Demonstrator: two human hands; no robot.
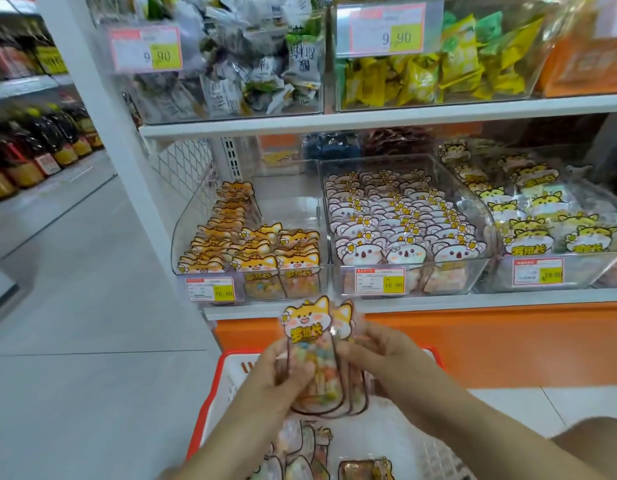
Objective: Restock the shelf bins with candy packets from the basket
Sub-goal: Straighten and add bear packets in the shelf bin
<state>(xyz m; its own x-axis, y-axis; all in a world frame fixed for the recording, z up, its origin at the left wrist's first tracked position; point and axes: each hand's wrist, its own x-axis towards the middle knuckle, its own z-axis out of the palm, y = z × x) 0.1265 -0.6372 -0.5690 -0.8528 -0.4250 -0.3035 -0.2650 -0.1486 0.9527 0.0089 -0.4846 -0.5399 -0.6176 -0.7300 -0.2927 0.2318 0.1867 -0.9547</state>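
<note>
Price tags (210, 289) on the lower bins are reading 16.80, those above 9.90. The left hand (276, 379) and right hand (379, 355) are gripping, fingers curled, a small stack of fox-faced candy packets (315, 344) over the red basket (205, 407), just below the orange-packet bin (193, 216).

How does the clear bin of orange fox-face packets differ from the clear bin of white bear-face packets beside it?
The clear bin of orange fox-face packets is part filled, bare at back right; the clear bin of white bear-face packets is packed throughout. Fox tops are orange, bear tops white. Both show 16.80 price tags.
</note>
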